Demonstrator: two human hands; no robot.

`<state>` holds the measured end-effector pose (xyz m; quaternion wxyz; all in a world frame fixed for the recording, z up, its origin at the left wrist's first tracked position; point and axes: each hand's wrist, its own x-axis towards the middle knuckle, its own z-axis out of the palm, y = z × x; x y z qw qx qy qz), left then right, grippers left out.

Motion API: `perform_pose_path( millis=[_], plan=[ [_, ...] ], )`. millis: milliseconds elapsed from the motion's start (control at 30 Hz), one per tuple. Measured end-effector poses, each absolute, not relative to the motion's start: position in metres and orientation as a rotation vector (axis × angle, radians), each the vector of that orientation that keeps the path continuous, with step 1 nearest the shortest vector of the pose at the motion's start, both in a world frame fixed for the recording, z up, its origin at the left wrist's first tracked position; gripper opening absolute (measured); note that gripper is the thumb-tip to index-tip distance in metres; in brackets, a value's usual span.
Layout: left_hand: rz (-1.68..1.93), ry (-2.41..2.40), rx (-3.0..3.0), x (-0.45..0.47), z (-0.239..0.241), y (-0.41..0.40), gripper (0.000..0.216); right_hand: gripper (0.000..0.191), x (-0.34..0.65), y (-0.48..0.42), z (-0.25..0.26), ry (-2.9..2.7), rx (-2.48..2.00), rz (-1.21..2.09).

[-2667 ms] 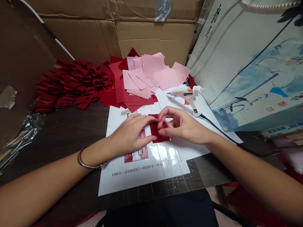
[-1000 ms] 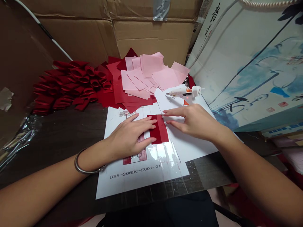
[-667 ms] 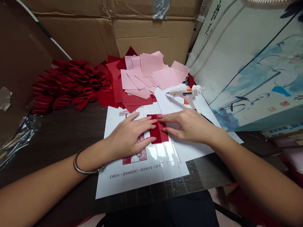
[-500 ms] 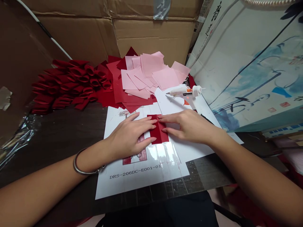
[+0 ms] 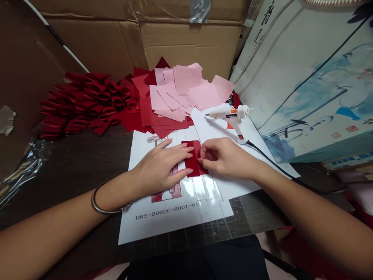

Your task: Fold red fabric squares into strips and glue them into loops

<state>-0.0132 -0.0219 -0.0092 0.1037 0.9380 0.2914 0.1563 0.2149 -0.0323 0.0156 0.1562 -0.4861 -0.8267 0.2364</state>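
Left hand [image 5: 160, 161] flat on folded red fabric [image 5: 194, 167], pressing it onto laminated template sheet [image 5: 151, 231]; metal bangle [image 5: 97, 206] on wrist. Right hand [image 5: 227, 157] curled, fingertips [image 5: 201, 152] at fabric's right edge. Hot glue gun [image 5: 230, 114] lay beyond sheet's far right corner. Pink paper squares [image 5: 186, 85] topped red fabric squares [image 5: 145, 112] beyond sheet's far edge; folded red pieces [image 5: 84, 101] lay further left.

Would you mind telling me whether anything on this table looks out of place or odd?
The hot glue gun stands out: it lies on its side on the white paper sheet, its red light lit, with its nozzle close to the pink squares.
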Motion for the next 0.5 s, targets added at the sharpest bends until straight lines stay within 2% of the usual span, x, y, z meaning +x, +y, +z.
perform_pose_path(
  millis=[133, 200, 267, 400, 500],
  plan=[
    [0.458, 0.863, 2.763, -0.0132, -0.0091, -0.0213, 0.039, 0.05, 0.2145, -0.0333, 0.0115, -2.251, -1.535, 0.634],
    [0.456, 0.862, 2.762, -0.0128, -0.0094, -0.0211, 0.039, 0.062, 0.2157, -0.0324, 0.0098, -2.213, -1.556, 0.562],
    [0.455, 0.864, 2.766, -0.0123, -0.01, -0.0211, 0.039, 0.056, 0.217, -0.0314, 0.0092, -2.245, -1.517, 0.487],
    [0.468, 0.865, 2.782, -0.0124, -0.0109, -0.0211, 0.038, 0.033, 0.2197, -0.0306, 0.013, -2.455, -1.318, 0.384],
    [0.49, 0.848, 2.795, -0.0128, -0.0109, -0.0207, 0.037, 0.033, 0.222, -0.0309, 0.0177, -2.581, -1.276, 0.404]
  ],
)
